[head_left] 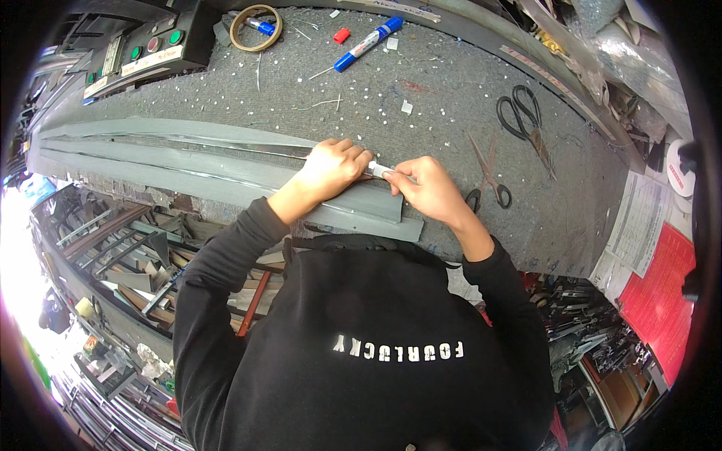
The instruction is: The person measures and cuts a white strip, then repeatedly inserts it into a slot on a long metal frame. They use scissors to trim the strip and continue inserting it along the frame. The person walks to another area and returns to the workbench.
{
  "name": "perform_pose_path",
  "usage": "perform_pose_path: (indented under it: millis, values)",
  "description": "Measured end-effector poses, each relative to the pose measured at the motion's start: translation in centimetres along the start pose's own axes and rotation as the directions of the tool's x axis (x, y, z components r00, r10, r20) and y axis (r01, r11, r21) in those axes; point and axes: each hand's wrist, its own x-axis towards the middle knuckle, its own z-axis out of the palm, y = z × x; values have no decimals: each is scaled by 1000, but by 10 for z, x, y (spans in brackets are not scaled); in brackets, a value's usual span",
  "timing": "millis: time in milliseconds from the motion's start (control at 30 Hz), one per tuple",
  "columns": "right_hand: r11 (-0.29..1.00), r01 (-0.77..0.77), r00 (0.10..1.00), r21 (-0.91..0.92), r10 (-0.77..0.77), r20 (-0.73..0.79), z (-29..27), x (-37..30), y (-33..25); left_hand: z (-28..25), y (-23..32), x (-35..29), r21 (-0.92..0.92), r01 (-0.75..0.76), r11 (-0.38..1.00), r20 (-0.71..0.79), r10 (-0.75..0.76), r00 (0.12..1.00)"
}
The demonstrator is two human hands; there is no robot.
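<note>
Long grey strips [203, 169] lie side by side on the bench, running from the far left to in front of my body. My left hand [338, 169] is closed around the end of the uppermost strip, its fingers curled under. A small white piece [378, 169] sticks out between my two hands. With thumb and forefinger, my right hand [429, 188] pinches the right end of that white piece. Whether it is joined to the strip cannot be seen, as my left fingers cover that spot. The lower strips' ends [410, 228] lie beneath my hands.
Two pairs of scissors [519, 113] [492, 180] lie to the right. Toward the back are a blue-and-white marker [368, 45], a red cap [341, 35] and a tape roll [239, 30]. A control box [154, 49] stands at the far left; papers [635, 218] hang at the right.
</note>
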Motion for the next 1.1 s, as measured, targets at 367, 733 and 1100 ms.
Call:
perform_pose_path:
  millis: [367, 733, 1100]
  values:
    - [993, -10, 999, 121, 6, 32, 6, 5, 10, 1, -3, 0, 5, -33, 999, -4, 33, 999]
    - [1000, 14, 1000, 17, -13, -10, 4, 2, 1, 2, -4, 2, 6, -39, 999, 69, 39, 997]
    - [999, 36, 999, 41, -37, 24, 9, 21, 9, 1, -4, 4, -90, -40, 995, 51, 44, 998]
